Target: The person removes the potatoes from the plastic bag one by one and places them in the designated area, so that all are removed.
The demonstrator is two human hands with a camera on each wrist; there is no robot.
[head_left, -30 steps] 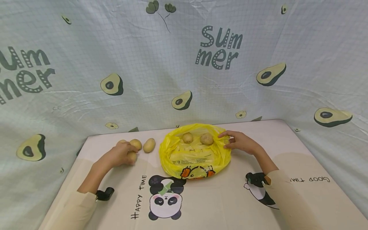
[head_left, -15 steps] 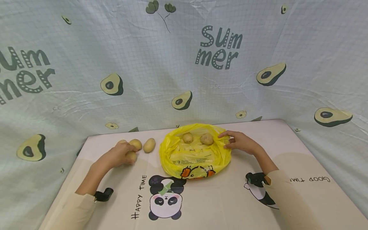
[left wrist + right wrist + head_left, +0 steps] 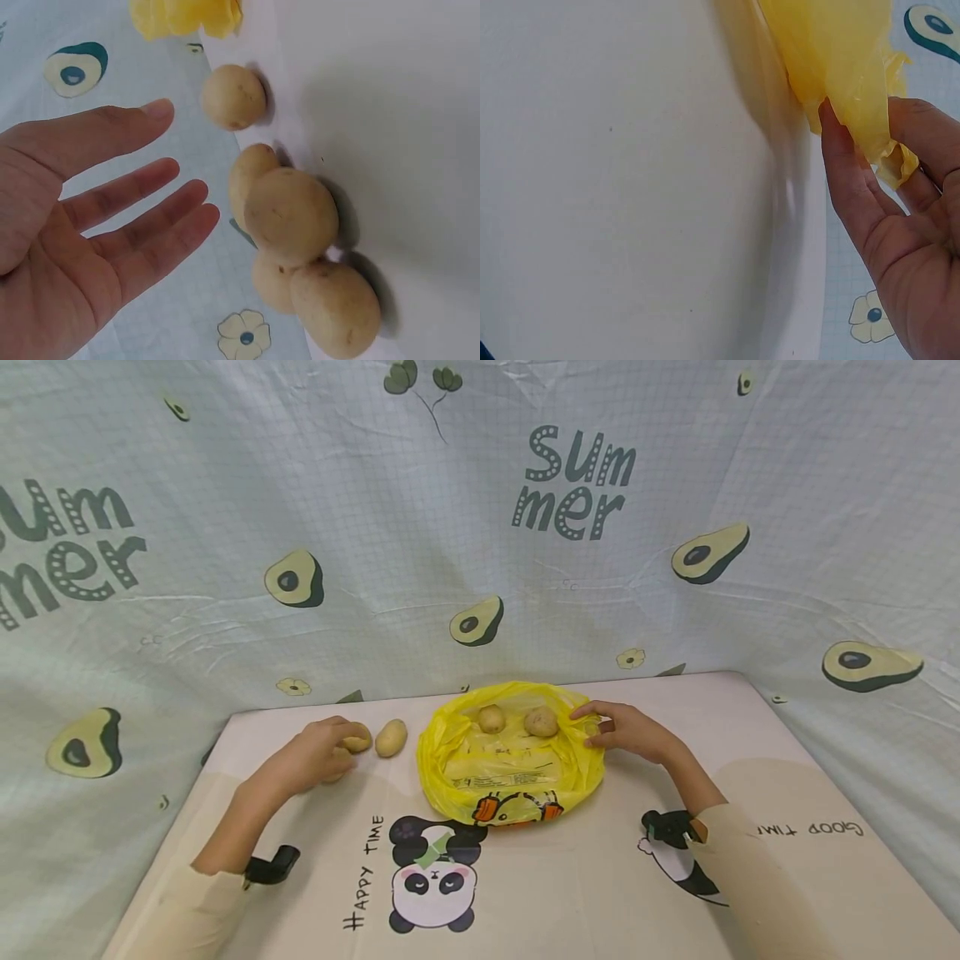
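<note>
At the table's left, my left hand (image 3: 318,753) hovers over a group of potatoes. In the left wrist view the left hand (image 3: 112,202) has its fingers spread and nothing between them, with a round potato (image 3: 292,216) and an oval potato (image 3: 336,309) lying in front. A separate potato (image 3: 391,738) lies just right of the group. My right hand (image 3: 628,731) grips the right edge of a yellow plastic bag (image 3: 431,760), which stands open in the middle; its thin film (image 3: 840,67) passes between thumb and fingers. Two potatoes (image 3: 540,722) rest inside the bag.
The bag sits on a pale table cover (image 3: 570,885) with a printed panda (image 3: 432,902) in front of it. Behind the table's far edge hangs a light curtain (image 3: 390,527) with avocado prints.
My left hand has loosened and lifted slightly, its fingers now over the back potato. The front potato that showed at its fingertips is hidden in the head view. My right hand stays put.
</note>
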